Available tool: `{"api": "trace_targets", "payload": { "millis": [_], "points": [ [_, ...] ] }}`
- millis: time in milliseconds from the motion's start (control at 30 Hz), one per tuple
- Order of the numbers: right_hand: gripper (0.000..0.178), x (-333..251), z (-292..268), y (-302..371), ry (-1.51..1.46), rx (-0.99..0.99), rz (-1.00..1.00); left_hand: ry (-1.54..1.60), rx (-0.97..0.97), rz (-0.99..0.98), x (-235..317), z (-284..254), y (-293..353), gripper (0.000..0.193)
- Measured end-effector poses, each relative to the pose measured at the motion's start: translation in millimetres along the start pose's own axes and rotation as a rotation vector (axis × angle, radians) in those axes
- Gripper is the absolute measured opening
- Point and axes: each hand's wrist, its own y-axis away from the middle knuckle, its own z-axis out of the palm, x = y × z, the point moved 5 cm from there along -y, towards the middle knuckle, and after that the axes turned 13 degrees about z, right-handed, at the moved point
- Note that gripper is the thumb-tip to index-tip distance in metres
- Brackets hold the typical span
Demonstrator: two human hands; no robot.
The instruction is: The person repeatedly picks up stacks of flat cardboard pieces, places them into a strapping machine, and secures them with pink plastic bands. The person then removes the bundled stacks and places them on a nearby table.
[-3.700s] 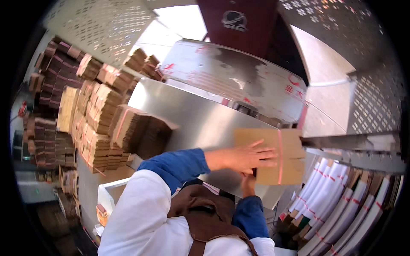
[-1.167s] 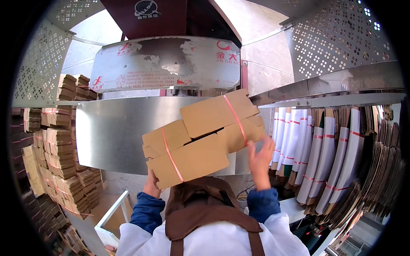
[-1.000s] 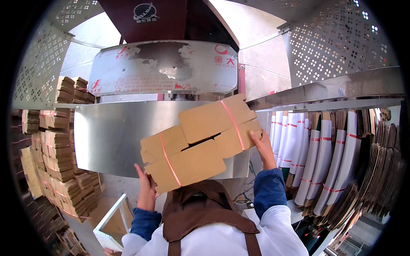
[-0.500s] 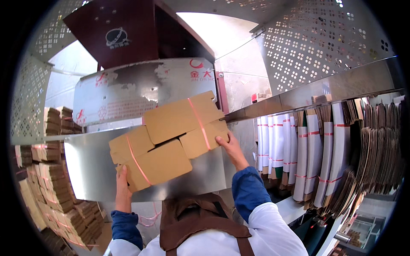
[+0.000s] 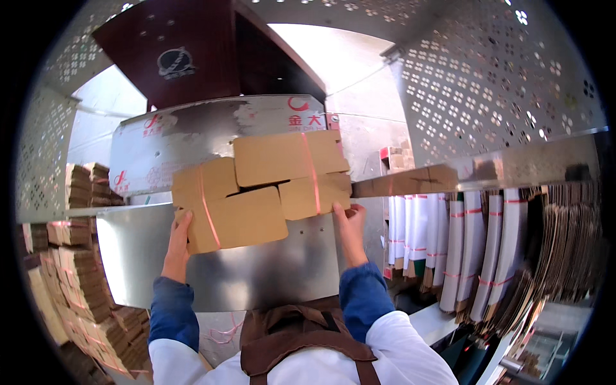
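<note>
A bundle of flat brown cardboard pieces [image 5: 256, 212] is held up between my two hands over the metal table [image 5: 256, 276]. Two pink straps [image 5: 312, 168] run across it, one near each side. My left hand [image 5: 179, 236] grips the bundle's lower left corner, thumb on top and the other fingers hidden beneath. At its lower right corner my right hand [image 5: 350, 221] is closed on the edge, thumb on top. The bundle tilts slightly, its right side farther from me. Its underside is hidden.
Beyond the table stands a dark red machine housing [image 5: 173, 58] with a metal panel [image 5: 212, 115] below it. Strapped cardboard stacks [image 5: 80, 276] are at the left. To the right, a metal rail [image 5: 475, 173] borders rows of strapped white and brown sheets [image 5: 471, 244]. Perforated guards [image 5: 475, 83] rise above.
The bundle has moved away from me and turned clockwise, so it lies straighter across the table. Both my hands have moved forward with it, keeping their hold.
</note>
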Motion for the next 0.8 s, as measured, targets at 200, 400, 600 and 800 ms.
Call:
{"api": "trace_targets", "payload": {
  "millis": [200, 400, 600, 800],
  "points": [
    [0.025, -131, 16, 55, 0.291, -0.154, -1.031, -0.007, 0.021, 0.015, 16, 11, 4, 0.062],
    [0.041, -155, 105, 8, 0.528, -0.415, -1.210, -0.063, -0.019, -0.056, 28, 19, -13, 0.064],
    [0.042, -142, 97, 36, 0.631, -0.431, -1.601, -0.129, -0.080, -0.064, 33, 19, -29, 0.069],
    [0.051, -123, 94, 52, 0.879, -0.554, -1.690, -0.164, -0.051, -0.084, 42, 24, -35, 0.069]
  ]
}}
